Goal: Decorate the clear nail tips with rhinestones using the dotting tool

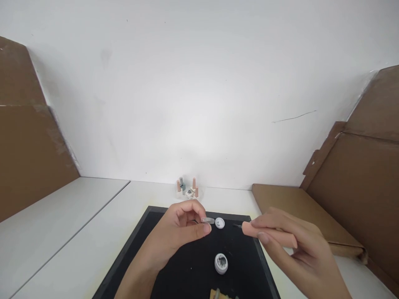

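Observation:
Between the thumb and forefinger of my left hand [183,228] is a small translucent greyish false nail [208,220], pointing right. My right hand [293,245] grips a nail polish brush [269,235] by its peach cap. Its dark bristles point left, apart from the nail. Behind the nail lies a white round lid [220,223] with a grey smear inside. An open white jar [221,264] holding some dark grey stuff stands on the black mat [187,265], between and below my hands.
Several nail polish bottles [194,183] with peach or grey caps stand at the back by the wall. A tan piece [218,294] shows at the bottom edge. Cardboard panels rise left [28,133] and right [368,166], and a flat cardboard piece [286,203] lies at right.

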Demonstrator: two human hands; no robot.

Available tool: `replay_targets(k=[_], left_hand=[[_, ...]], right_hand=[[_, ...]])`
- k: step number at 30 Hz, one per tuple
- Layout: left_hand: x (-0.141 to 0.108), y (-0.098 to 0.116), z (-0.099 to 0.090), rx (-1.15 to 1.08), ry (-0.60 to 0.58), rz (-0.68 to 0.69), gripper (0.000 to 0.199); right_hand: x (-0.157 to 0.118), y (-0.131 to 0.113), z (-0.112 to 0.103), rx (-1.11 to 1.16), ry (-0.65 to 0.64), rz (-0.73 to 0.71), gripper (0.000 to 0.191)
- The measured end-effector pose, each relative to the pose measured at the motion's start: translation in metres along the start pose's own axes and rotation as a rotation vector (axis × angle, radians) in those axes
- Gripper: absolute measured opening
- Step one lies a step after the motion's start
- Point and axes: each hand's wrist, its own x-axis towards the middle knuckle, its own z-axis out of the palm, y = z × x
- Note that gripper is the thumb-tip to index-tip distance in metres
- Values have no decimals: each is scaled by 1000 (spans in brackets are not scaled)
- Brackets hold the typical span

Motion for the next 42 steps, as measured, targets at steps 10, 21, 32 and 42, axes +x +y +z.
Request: replay_targets(k=[10,21,32,42], left_hand=[[-4,3,-5,-4,4,-1,16],[-6,4,-7,18,-11,12,13],[-15,6,4,-22,-76,2,10],[-10,0,1,-16,-79,-10,9]], right_hand=[[-1,7,4,-80,-281,309,15],[2,31,12,-134,-572,597,26],[-48,116,89,240,-475,747,25],[-105,161,132,477,-141,937,32]])
